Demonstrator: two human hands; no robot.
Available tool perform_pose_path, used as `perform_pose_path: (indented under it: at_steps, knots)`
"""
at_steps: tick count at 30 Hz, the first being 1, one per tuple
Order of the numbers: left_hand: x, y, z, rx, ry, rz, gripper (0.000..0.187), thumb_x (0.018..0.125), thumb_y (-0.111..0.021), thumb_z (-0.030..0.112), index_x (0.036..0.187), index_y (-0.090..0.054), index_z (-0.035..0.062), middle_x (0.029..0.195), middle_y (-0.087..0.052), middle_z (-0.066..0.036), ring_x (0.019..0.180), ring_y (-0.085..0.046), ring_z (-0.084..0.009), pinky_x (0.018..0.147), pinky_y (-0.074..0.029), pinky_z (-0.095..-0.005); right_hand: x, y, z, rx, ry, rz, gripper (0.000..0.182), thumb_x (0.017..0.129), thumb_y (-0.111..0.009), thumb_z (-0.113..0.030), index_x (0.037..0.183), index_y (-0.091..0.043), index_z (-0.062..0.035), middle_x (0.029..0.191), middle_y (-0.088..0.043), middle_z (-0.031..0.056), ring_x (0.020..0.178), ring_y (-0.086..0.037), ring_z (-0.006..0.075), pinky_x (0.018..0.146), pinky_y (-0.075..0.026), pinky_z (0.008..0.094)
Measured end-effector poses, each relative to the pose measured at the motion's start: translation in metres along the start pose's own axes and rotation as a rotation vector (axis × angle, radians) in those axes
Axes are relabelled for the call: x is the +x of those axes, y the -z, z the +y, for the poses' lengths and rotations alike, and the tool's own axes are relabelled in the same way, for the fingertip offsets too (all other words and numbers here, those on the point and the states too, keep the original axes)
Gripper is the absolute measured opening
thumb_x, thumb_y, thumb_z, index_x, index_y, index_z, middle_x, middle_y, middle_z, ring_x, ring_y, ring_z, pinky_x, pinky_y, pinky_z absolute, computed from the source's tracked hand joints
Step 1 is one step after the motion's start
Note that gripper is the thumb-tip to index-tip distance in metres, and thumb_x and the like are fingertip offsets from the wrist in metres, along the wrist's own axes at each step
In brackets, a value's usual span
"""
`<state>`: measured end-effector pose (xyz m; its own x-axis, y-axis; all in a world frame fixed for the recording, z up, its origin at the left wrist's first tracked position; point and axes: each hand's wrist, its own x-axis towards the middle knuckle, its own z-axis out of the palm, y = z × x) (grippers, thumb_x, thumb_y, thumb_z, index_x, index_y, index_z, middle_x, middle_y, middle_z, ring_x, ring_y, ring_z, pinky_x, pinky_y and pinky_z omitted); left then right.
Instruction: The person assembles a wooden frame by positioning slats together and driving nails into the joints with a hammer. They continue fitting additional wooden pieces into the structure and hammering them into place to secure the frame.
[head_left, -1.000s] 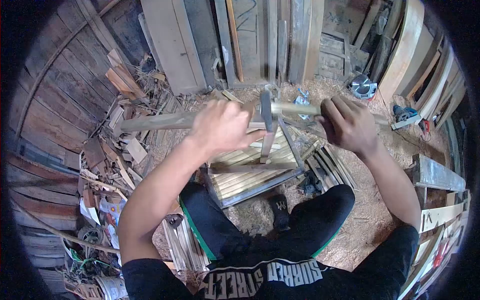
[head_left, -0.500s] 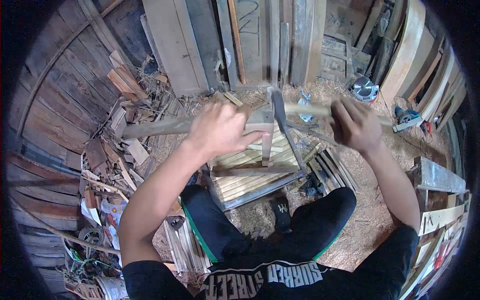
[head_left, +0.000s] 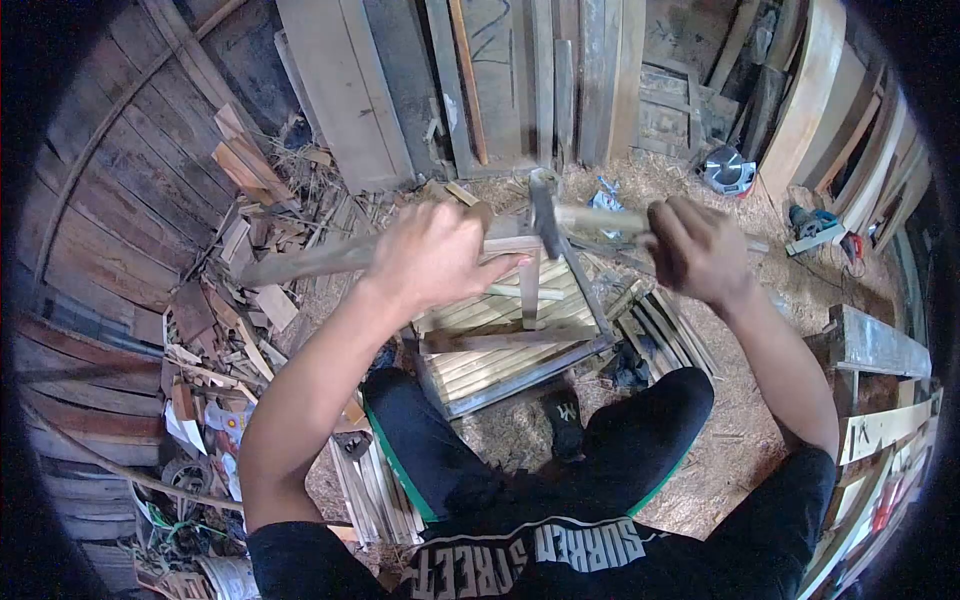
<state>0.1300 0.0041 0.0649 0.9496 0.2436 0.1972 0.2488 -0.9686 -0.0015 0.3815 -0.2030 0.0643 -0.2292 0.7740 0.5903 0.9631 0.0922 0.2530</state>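
Observation:
My right hand (head_left: 695,250) is closed round the wooden handle of a hammer (head_left: 605,220). The dark hammer head lies over the end of a wooden bar (head_left: 315,262), just right of my left hand. My left hand (head_left: 430,250) is wrapped over that bar, with its thumb pointing right along it. Below the bar, a short upright wooden piece (head_left: 530,295) meets a crosspiece (head_left: 510,340). Under both hands, between my knees, sits a slatted wooden panel (head_left: 500,375) with a dark frame.
Wood offcuts (head_left: 215,310) are heaped on the left. Tall boards (head_left: 345,90) lean at the back. A circular saw (head_left: 728,172) and a teal power tool (head_left: 812,225) lie at the back right. Stacked slats (head_left: 665,335) lie beside my right knee. Shavings cover the floor (head_left: 745,400).
The hammer head has shifted slightly left, and my right hand has moved a little left with it. My left hand stays on the bar, which has moved only slightly.

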Motion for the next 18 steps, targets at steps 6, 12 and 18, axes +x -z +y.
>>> perform_pose_path:
  at_steps: [6, 12, 18]
  knots:
    - [0.003, 0.019, 0.011, 0.003, 0.065, -0.120, 0.063, 0.092, -0.066, 0.061, 0.095, -0.072, -0.0021, 0.066, -0.068, -0.020, 0.071, -0.075, -0.0362, 0.073, -0.061, -0.0508, 0.000, 0.000, 0.003, 0.031, 0.236, 0.141, 0.033, 0.098, -0.063, -0.036, 0.088, -0.059, -0.0041, 0.071, -0.053, 0.0072, 0.060, -0.062, 0.0232, 0.050, -0.053, 0.0364]
    - [0.000, 0.007, 0.005, -0.001, 0.068, -0.016, 0.064, 0.092, -0.066, 0.061, 0.092, -0.072, -0.0021, 0.069, -0.070, -0.021, 0.071, -0.075, -0.0368, 0.072, -0.061, -0.0502, 0.001, 0.014, 0.005, 0.077, 0.306, 0.192, 0.030, 0.097, -0.065, -0.034, 0.089, -0.057, -0.0066, 0.074, -0.054, 0.0072, 0.059, -0.062, 0.0245, 0.050, -0.051, 0.0389]
    - [0.005, 0.016, 0.011, 0.073, 0.125, -0.123, 0.061, 0.091, -0.067, 0.060, 0.096, -0.073, -0.0007, 0.074, -0.071, -0.022, 0.072, -0.074, -0.0368, 0.071, -0.061, -0.0494, 0.003, 0.003, 0.008, 0.075, 0.122, 0.103, 0.026, 0.094, -0.067, -0.030, 0.093, -0.060, -0.0054, 0.075, -0.056, 0.0076, 0.062, -0.062, 0.0253, 0.049, -0.050, 0.0385]
